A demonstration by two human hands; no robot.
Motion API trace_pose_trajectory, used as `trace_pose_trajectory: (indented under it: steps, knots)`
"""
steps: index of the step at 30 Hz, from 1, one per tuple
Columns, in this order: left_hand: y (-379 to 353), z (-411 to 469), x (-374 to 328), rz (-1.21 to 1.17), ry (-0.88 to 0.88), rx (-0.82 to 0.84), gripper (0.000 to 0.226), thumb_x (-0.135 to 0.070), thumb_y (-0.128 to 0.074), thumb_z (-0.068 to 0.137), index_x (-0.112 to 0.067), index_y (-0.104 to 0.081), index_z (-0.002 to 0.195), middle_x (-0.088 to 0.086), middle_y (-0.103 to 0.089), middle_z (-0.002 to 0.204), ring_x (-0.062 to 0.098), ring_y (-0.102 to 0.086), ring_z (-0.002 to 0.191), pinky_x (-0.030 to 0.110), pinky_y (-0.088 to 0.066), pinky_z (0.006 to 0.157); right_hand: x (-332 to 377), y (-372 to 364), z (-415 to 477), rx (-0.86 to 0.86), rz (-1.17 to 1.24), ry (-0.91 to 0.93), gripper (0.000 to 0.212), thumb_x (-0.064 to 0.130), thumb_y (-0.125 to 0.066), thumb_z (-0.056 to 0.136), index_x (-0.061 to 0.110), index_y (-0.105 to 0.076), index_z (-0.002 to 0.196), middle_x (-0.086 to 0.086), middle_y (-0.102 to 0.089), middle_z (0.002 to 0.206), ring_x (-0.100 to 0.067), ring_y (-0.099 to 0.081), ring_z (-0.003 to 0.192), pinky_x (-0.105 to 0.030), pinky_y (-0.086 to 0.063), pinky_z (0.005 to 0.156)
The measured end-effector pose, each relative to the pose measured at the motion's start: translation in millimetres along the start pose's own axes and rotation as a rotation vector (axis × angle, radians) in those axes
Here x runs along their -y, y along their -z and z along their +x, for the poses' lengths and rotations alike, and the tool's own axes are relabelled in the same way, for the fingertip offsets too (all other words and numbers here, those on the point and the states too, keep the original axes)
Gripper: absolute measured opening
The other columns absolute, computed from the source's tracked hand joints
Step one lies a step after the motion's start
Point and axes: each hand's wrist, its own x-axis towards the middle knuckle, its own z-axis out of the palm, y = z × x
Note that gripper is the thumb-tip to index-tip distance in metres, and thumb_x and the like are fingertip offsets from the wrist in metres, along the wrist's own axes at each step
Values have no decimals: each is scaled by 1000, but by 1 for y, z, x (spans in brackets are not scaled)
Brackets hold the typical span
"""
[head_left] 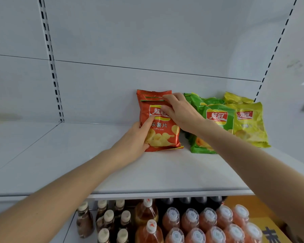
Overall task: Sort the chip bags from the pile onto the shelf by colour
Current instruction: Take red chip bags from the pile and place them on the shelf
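On the white metal shelf: three colour groups are stood against the back panel, and the orange one is being handled.

White metal shelf [77,163]: bare to the left of the bags — room is left there for further groups.

Orange foil chip bags [162,130]: a short upright stack at mid-shelf, leaned on the back panel; more than one top seam is visible behind the front bag, though the exact count cannot be told.

Left hand [135,142]: the lower left edge of the front orange bag is gripped, thumb laid across its face, fingers behind and out of sight.

Right hand [179,113]: fingers are curled over the upper right corner of the orange stack, pinching the top seams together.

Green foil chip bags [216,116]: grouped just right of the orange stack, partly crossed by the right forearm.

Yellow foil chip bags [249,123]: grouped at the far right, touching the green ones.

Pile: not in view.

Step in hand: the orange stack is judged to be being squared up and set in place.

Next move: both hands would need to be eased off gently — the light, slippery bags could tip forward — and another bag fetched from the pile.

Bottles on the lower shelf [182,223]: not part of the task.
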Motion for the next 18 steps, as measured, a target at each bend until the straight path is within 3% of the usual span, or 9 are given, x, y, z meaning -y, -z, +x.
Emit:
trace_pose_trajectory:
  steps: [7, 13, 18]
  knots:
    - [-3, -2, 0, 4, 3, -37, 78, -12, -53, 94, -23, -1, 151, 11, -23, 148, 21, -34, 134, 24, -33, 103, 4, -4, -5, -151, 83, -130, 41, 35, -35, 100, 9, -41, 132, -14, -38, 135, -28, -49, 114, -35, -45, 89]
    - [-2, -7, 0, 35, -74, -78, 63, 0, -50, 93, -22, -26, 147, 8, -20, 151, 21, -28, 137, 15, -24, 103, 6, -17, -4, -151, 123, -107, 37, 34, -34, 101, 10, -51, 124, -14, -41, 131, -34, -45, 117, -42, -42, 97]
    - [0, -6, -1, -28, -62, -8, 67, -6, -52, 94, -24, -19, 150, -2, -13, 154, 14, -22, 140, 4, -20, 96, 2, -18, -1, -127, 32, -160, 44, 43, -31, 99, 15, -48, 128, -11, -39, 136, -29, -36, 126, -39, -37, 99]
